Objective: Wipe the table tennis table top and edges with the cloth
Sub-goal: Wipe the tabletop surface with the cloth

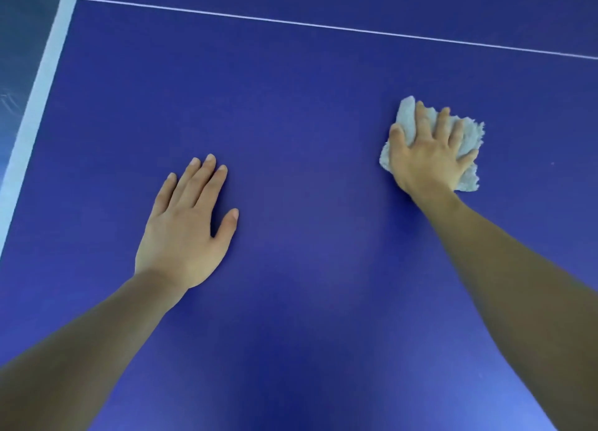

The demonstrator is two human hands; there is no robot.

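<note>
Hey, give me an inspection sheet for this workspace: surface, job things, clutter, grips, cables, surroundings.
Surface: blue table, glossy, with a thin white line across the far part and a white edge band on the left.
Job's things: cloth, pale and crumpled, lying on the table under the right hand.
Clutter: one tiny pale speck right of the cloth; otherwise nothing seen.
Grips: left hand flat on the table, fingers straight, holding nothing; right hand presses the cloth with fingers spread.
Cables: nothing seen.
Surroundings: dark floor beyond the left edge; the rest is out of view.
</note>
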